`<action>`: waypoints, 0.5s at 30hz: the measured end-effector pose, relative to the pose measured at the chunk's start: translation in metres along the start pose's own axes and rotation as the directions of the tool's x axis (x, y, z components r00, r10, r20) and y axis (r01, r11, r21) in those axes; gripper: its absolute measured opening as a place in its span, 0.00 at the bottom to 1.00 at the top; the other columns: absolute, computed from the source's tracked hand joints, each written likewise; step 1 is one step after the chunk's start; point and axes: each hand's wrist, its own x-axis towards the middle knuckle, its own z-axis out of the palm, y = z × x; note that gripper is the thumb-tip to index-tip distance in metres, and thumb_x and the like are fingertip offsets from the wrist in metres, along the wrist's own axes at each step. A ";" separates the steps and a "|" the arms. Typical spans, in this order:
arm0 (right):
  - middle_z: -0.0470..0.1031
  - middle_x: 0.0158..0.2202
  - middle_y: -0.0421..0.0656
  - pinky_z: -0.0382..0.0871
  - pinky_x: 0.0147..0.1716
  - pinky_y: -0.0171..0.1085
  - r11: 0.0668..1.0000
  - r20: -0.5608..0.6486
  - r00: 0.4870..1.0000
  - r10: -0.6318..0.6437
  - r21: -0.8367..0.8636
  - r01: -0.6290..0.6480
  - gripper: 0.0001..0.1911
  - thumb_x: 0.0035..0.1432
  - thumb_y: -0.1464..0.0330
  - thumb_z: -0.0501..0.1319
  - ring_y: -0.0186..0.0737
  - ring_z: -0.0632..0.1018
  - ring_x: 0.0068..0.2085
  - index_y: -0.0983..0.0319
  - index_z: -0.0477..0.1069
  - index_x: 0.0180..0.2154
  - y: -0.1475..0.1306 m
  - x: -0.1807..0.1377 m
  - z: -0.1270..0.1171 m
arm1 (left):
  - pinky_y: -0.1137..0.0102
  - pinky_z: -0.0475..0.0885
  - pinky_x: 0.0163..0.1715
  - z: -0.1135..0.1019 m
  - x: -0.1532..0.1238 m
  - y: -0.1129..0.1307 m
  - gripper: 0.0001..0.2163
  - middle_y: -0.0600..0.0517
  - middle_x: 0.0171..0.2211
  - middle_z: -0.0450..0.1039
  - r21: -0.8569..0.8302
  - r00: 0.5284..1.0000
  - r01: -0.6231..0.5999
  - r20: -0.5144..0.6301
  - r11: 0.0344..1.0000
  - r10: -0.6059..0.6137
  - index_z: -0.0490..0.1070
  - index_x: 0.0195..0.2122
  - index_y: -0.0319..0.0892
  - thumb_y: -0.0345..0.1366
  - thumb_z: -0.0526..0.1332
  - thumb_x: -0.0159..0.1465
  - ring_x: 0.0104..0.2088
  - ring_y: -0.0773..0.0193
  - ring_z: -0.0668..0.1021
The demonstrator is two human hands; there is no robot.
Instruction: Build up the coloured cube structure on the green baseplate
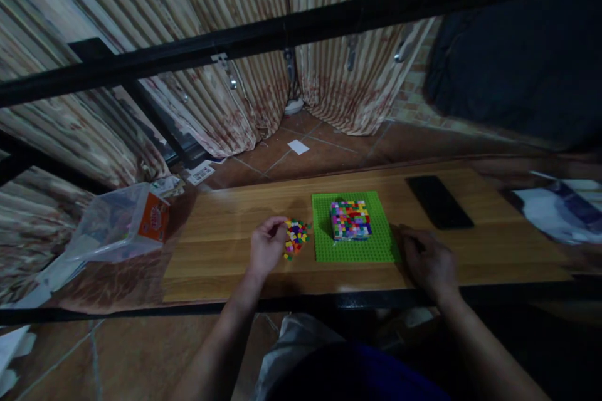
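Observation:
A green baseplate [329, 244] lies on a wooden table [221, 244]. On it stands a square block of many-coloured small bricks [350, 220]. A loose pile of small coloured bricks [295, 238] lies just left of the plate. My left hand [267, 246] rests at the pile's left edge with its fingers curled toward the bricks; what they pinch is too small to make out. My right hand [429, 261] lies on the table at the plate's right edge, fingers bent and touching the plate's side.
A black phone [439, 201] lies on the table to the right of the plate. A clear plastic bag with an orange box [126, 223] sits at the table's left end. White and purple packaging [559, 208] is at far right. Black bars [291, 31] cross overhead.

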 end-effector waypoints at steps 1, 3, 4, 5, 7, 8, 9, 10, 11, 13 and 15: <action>0.79 0.38 0.50 0.73 0.38 0.43 1.000 0.000 1.000 -0.002 0.011 0.002 0.16 0.61 0.61 0.53 0.46 0.79 0.37 0.62 0.76 0.36 0.000 0.000 0.000 | 0.75 0.72 0.26 0.007 0.000 0.005 0.08 0.52 0.29 0.77 0.027 0.999 -0.015 0.048 1.000 0.014 0.76 0.35 0.40 0.38 0.62 0.57 0.27 0.68 0.77; 0.79 0.38 0.50 0.73 0.39 0.43 0.999 -0.007 1.000 -0.004 0.038 0.005 0.16 0.61 0.61 0.53 0.46 0.79 0.38 0.62 0.76 0.37 -0.001 0.001 0.001 | 0.75 0.71 0.25 0.024 0.000 0.015 0.08 0.53 0.27 0.76 0.082 0.991 -0.055 0.125 0.995 0.045 0.77 0.34 0.41 0.37 0.61 0.58 0.25 0.69 0.75; 0.79 0.38 0.50 0.73 0.40 0.43 0.999 -0.009 1.000 -0.002 0.049 0.003 0.16 0.61 0.61 0.53 0.45 0.79 0.38 0.62 0.76 0.37 -0.002 0.001 0.001 | 0.76 0.71 0.25 0.034 0.000 0.019 0.08 0.54 0.26 0.76 0.111 0.986 -0.077 0.153 0.991 0.059 0.77 0.34 0.41 0.36 0.60 0.58 0.24 0.69 0.75; 0.79 0.39 0.50 0.73 0.40 0.43 0.999 -0.010 1.000 0.002 0.053 -0.001 0.16 0.62 0.61 0.53 0.45 0.79 0.38 0.62 0.76 0.37 -0.002 0.001 0.001 | 0.76 0.70 0.25 0.043 0.001 0.023 0.08 0.54 0.25 0.76 0.142 0.981 -0.098 0.178 0.985 0.072 0.78 0.34 0.41 0.34 0.59 0.59 0.24 0.69 0.75; 0.79 0.39 0.50 0.73 0.40 0.43 0.999 -0.009 1.000 0.019 0.045 -0.018 0.16 0.62 0.61 0.53 0.45 0.79 0.38 0.61 0.76 0.37 -0.004 0.001 0.001 | 0.75 0.70 0.26 0.060 0.001 0.030 0.09 0.54 0.26 0.77 0.224 0.969 -0.139 0.231 0.965 0.086 0.78 0.34 0.42 0.32 0.58 0.59 0.25 0.69 0.75; 0.79 0.39 0.50 0.73 0.40 0.43 0.999 -0.008 1.000 0.027 0.042 -0.026 0.16 0.62 0.61 0.53 0.45 0.79 0.38 0.61 0.76 0.37 -0.005 0.001 0.001 | 0.75 0.70 0.27 0.068 0.002 0.034 0.09 0.54 0.27 0.77 0.269 0.961 -0.161 0.261 0.950 0.089 0.78 0.34 0.42 0.31 0.57 0.59 0.26 0.69 0.75; 0.79 0.39 0.50 0.73 0.40 0.43 0.998 -0.004 1.000 0.031 0.047 -0.031 0.16 0.62 0.61 0.52 0.45 0.79 0.39 0.61 0.76 0.37 -0.005 0.001 0.000 | 0.75 0.70 0.28 0.075 0.002 0.037 0.09 0.54 0.29 0.78 0.312 0.952 -0.184 0.292 0.932 0.090 0.78 0.34 0.43 0.31 0.57 0.59 0.26 0.69 0.76; 0.79 0.39 0.49 0.73 0.40 0.43 0.998 0.001 0.999 0.034 0.058 -0.034 0.15 0.62 0.62 0.52 0.45 0.79 0.39 0.61 0.76 0.37 -0.006 0.001 0.000 | 0.75 0.70 0.30 0.081 0.002 0.040 0.09 0.54 0.30 0.79 0.349 0.943 -0.206 0.319 0.914 0.091 0.78 0.35 0.43 0.30 0.57 0.59 0.27 0.69 0.77; 0.79 0.39 0.49 0.73 0.40 0.43 0.997 0.005 0.999 0.036 0.071 -0.036 0.15 0.62 0.62 0.52 0.44 0.79 0.39 0.60 0.76 0.37 -0.006 0.001 0.000 | 0.74 0.71 0.31 0.086 0.003 0.043 0.09 0.54 0.30 0.79 0.379 0.935 -0.227 0.343 0.897 0.092 0.78 0.35 0.43 0.30 0.57 0.59 0.28 0.68 0.77; 0.79 0.39 0.49 0.73 0.40 0.43 0.995 0.013 0.999 0.037 0.096 -0.038 0.15 0.62 0.62 0.52 0.44 0.79 0.39 0.60 0.76 0.38 -0.007 0.001 0.001 | 0.73 0.71 0.32 0.094 0.005 0.048 0.09 0.54 0.29 0.79 0.429 0.921 -0.259 0.379 0.865 0.088 0.77 0.36 0.43 0.30 0.58 0.59 0.28 0.67 0.77; 0.79 0.39 0.49 0.73 0.41 0.43 0.994 0.019 0.999 0.037 0.104 -0.039 0.15 0.62 0.63 0.52 0.45 0.79 0.40 0.61 0.76 0.38 -0.007 0.001 0.001 | 0.73 0.71 0.32 0.100 0.009 0.052 0.08 0.54 0.28 0.78 0.473 0.914 -0.273 0.400 0.838 0.073 0.76 0.36 0.43 0.29 0.58 0.59 0.28 0.66 0.77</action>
